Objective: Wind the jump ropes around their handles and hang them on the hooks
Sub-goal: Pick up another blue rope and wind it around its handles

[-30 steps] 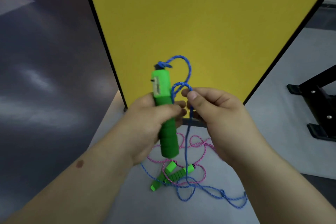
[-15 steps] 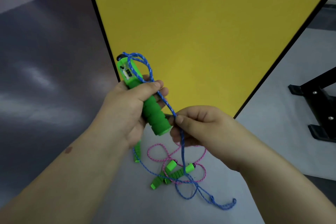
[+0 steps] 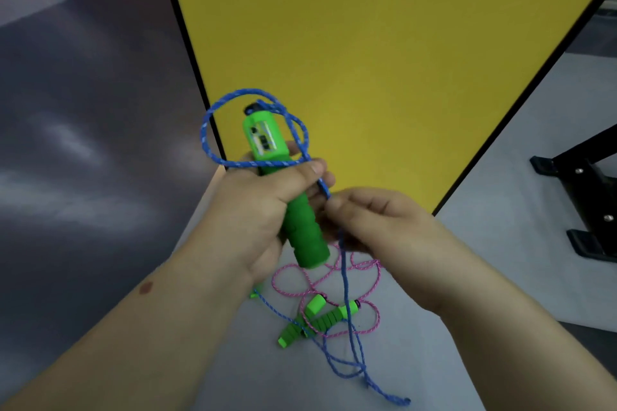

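A tall yellow panel with a black edge (image 3: 384,53) fills the background, standing on a pale grey floor (image 3: 500,260) beside a darker glossy floor (image 3: 83,143) at the left; in front of it the left hand (image 3: 257,210) is closed around a bright green foam-grip jump-rope handle with a small counter window (image 3: 283,190), held tilted with its counter end up, while the right hand (image 3: 377,223) pinches the blue braided rope with white flecks (image 3: 213,137) between thumb and forefinger just beside the handle; the rope makes one wide, slack loop above and left of the handle, and its tail hangs to the floor in loose curls; my judgement is that this loop is the weak spot, since it stands well clear of the grip and could slide off the top end or loosen if the right hand lets tension go; the trailing blue rope also crosses a pink flecked rope (image 3: 367,280) and two smaller green ribbed handles (image 3: 320,320) lying on the floor, so pulling more length up could snag or drag that pile along; a black metal stand foot (image 3: 581,207) sits well apart at the right, out of the way; no hooks are visible, so hanging is not yet at hand.
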A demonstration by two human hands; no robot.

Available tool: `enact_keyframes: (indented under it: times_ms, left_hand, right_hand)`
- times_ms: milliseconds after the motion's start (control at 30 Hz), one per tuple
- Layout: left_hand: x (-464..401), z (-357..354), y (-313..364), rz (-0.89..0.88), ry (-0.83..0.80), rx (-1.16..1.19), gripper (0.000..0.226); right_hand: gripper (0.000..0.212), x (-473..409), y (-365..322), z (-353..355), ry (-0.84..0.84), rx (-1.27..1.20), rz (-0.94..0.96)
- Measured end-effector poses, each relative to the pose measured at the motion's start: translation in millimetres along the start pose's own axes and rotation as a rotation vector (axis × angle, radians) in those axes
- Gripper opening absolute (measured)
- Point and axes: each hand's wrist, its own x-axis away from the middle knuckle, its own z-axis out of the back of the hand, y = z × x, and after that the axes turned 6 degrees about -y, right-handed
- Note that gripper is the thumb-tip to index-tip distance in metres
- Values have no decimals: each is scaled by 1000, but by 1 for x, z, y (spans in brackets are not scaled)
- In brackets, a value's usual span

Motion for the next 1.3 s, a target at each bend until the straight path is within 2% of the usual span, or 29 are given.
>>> enact_keyframes:
  times_ms: [67, 133, 267, 333, 433, 533, 567, 633, 700, 800, 867, 967, 1100, 1167, 1233, 1300]
  left_hand:
    - [-3, 6, 7, -12, 58, 27, 39]
    - [-2, 10, 8, 12, 68, 6, 35]
    - [7, 2, -7, 104, -188, -308, 30]
    - [9, -2, -13, 85, -203, -379, 33]
    - [8, -4, -10, 0, -109, -274, 35]
    - [0, 2, 3, -42, 15, -59, 33]
    - [-1, 5, 7, -45, 33, -16, 31]
    - [0, 8, 12, -40, 41, -8, 26]
    - [1, 9, 9, -8, -8, -96, 19]
    - [3, 7, -3, 18, -224, -396, 18]
    - [8, 1, -5, 17, -275, -528, 38]
    - [8, -1, -6, -80, -174, -416, 37]
    - [3, 2, 8, -126, -36, -137, 29]
    - [2, 6, 12, -110, -16, -62, 27]
    - [3, 8, 11, -60, -43, -80, 24]
    - [4, 9, 5, -8, -125, -253, 24]
  right_hand:
    - [18, 0, -1, 1, -50, 44, -26]
    - [16, 0, -2, 2, 56, -18, 26]
    - [15, -1, -9, -1, 232, -108, 161]
    - [13, 0, -11, -3, 260, -152, 187]
    - [13, 0, -11, -2, 214, -147, 154]
    - [15, 2, -5, -3, 31, 76, 15]
    - [15, 1, -2, -4, 15, 116, -2]
    - [12, -1, -1, -5, 100, 103, 31]
    - [12, -1, -5, -4, 181, 20, 96]
    - [19, 1, -14, -2, 220, -173, 189]
    - [17, 2, -18, -2, 239, -223, 214]
    - [14, 2, -14, -3, 219, -232, 190]
    - [12, 0, -4, -6, 65, 61, 49]
    - [13, -1, -3, -7, 52, 90, 59]
    - [10, 0, -6, -8, 118, 47, 129]
    - [15, 1, -12, -7, 184, -71, 200]
